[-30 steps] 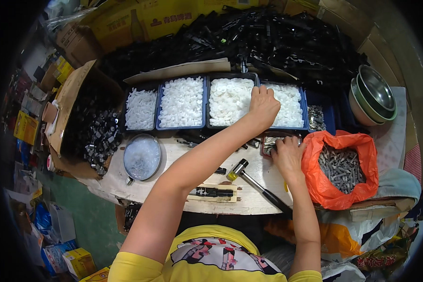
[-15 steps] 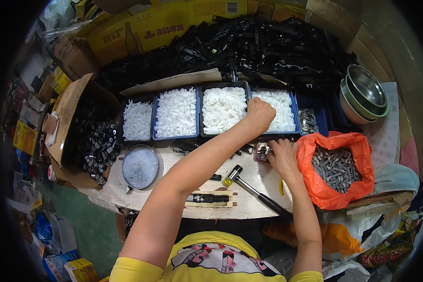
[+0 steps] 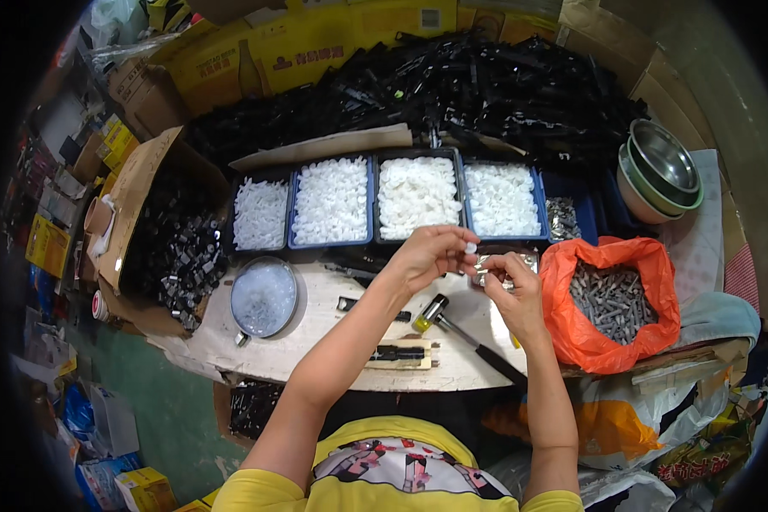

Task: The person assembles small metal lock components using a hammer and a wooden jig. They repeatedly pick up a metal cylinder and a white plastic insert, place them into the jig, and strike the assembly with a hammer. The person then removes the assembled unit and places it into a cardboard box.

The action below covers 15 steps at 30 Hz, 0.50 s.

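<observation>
A small white plastic piece [image 3: 471, 247] is pinched between the fingertips of my left hand [image 3: 431, 256], above the table just in front of the trays. Close beside it, my right hand [image 3: 518, 288] has thumb and forefinger pressed together; whatever they hold is too small to make out. Behind my hands stand a tray of white round pieces [image 3: 418, 198] and another tray of small white parts [image 3: 505, 200]. A small container with shiny metal bits [image 3: 497, 258] is partly hidden by my right hand.
A yellow-headed hammer [image 3: 452, 322], a wooden fixture with a black part [image 3: 401, 353] and a round dish [image 3: 264, 296] lie on the table. An orange bag of grey pieces [image 3: 610, 299] stands right, a cardboard box of black parts [image 3: 132, 205] left. Black parts [image 3: 486, 85] heap up behind.
My left hand has come back from the right-hand white tray toward me, now with a white piece in its fingers. My right hand has lifted slightly from the small metal-bit container.
</observation>
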Each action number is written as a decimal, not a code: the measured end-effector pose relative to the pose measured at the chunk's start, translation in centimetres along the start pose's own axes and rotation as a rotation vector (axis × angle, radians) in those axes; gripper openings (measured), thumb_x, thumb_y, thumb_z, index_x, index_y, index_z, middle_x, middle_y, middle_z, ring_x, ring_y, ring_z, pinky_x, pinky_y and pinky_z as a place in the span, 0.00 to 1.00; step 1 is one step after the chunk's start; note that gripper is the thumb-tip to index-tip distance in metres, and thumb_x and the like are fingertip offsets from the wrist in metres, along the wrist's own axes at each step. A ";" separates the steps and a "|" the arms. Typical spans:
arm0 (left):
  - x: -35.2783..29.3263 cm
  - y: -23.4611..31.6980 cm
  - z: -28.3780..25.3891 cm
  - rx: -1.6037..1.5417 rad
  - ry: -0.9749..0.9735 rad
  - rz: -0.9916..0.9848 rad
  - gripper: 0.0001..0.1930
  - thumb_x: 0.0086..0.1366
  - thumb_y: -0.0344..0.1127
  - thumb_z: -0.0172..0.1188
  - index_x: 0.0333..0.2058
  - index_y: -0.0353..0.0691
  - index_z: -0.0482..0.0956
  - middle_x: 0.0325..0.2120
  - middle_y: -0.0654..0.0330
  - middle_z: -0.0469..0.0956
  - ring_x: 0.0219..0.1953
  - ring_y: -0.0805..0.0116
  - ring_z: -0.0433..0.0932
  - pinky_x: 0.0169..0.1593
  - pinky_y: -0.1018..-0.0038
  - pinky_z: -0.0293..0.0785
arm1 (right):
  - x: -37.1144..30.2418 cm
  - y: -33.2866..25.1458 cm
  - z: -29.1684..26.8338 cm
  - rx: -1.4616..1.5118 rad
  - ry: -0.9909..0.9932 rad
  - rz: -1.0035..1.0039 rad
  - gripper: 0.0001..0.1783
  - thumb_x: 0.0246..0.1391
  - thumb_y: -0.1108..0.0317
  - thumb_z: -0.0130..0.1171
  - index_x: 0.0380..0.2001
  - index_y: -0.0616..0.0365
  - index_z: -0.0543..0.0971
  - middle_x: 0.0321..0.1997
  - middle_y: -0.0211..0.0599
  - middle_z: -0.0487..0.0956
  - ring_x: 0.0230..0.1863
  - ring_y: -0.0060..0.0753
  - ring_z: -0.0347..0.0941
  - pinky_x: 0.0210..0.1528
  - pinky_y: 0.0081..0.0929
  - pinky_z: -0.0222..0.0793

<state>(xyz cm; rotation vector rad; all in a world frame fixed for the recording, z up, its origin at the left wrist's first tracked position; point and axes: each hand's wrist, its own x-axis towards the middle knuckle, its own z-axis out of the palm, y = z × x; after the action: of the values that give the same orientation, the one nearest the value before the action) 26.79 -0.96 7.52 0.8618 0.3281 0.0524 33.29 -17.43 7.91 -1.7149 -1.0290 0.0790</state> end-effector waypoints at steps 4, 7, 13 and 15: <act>-4.7 -3.0 -2.0 -0.156 -0.005 -0.004 0.08 0.55 0.21 0.50 0.34 0.27 0.74 0.27 0.52 0.76 0.28 0.65 0.76 0.34 0.70 0.76 | -1.3 -1.8 1.8 0.055 -0.089 -0.044 0.05 0.42 0.78 0.54 0.26 0.63 0.74 0.23 0.35 0.71 0.25 0.28 0.67 0.30 0.23 0.63; -7.6 -4.0 -2.6 -0.222 0.027 -0.017 0.08 0.54 0.20 0.51 0.34 0.28 0.75 0.28 0.51 0.76 0.29 0.64 0.76 0.36 0.70 0.75 | -2.2 -3.2 2.7 0.174 -0.154 0.034 0.04 0.45 0.78 0.55 0.27 0.63 0.75 0.24 0.36 0.72 0.27 0.28 0.69 0.32 0.22 0.63; -12.1 -5.0 -4.2 -0.231 0.004 -0.026 0.08 0.54 0.22 0.55 0.35 0.32 0.76 0.26 0.57 0.75 0.28 0.70 0.75 0.35 0.73 0.75 | -4.3 -3.5 4.5 0.247 -0.259 0.040 0.04 0.48 0.78 0.54 0.30 0.63 0.75 0.29 0.37 0.72 0.30 0.29 0.68 0.34 0.20 0.64; -13.1 -5.4 -4.6 -0.273 -0.004 -0.029 0.09 0.55 0.22 0.56 0.36 0.32 0.75 0.26 0.59 0.74 0.27 0.71 0.75 0.34 0.74 0.75 | -4.6 -4.2 4.9 0.264 -0.261 0.041 0.04 0.48 0.78 0.54 0.30 0.63 0.74 0.29 0.36 0.71 0.31 0.28 0.68 0.34 0.20 0.63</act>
<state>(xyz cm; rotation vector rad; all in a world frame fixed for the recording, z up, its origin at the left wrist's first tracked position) 12.52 -3.45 4.14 0.5864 0.3212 0.0674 25.42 -16.59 7.31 -1.5092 -1.1186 0.4557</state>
